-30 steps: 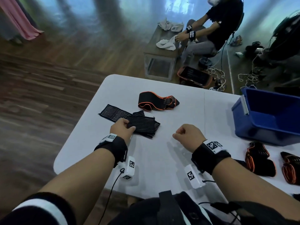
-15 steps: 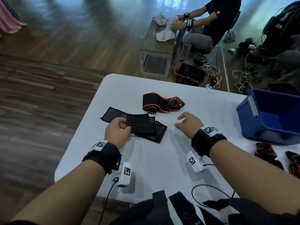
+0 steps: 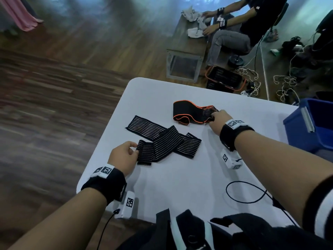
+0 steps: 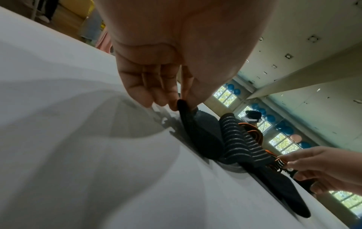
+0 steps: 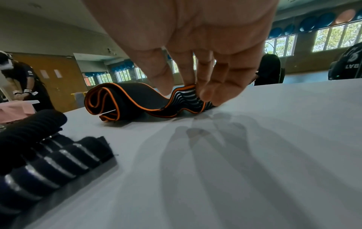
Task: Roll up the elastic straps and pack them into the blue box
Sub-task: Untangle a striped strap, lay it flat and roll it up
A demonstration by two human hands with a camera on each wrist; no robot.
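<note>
Fingers of the left hand (image 3: 123,156) are pinched on the near end of the striped strap (image 3: 162,143), folded on the table (image 3: 180,186). The orange-edged strap (image 3: 191,112), farther off, is gripped at its right end by the outstretched right hand (image 3: 219,121). The blue box (image 3: 310,123) is seen at right.

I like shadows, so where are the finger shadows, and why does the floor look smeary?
Right wrist view: the right hand casts long finger shadows across the white table. Head view: the wooden floor is streaked by motion blur. Left wrist view: the left hand looms large and soft.
</note>
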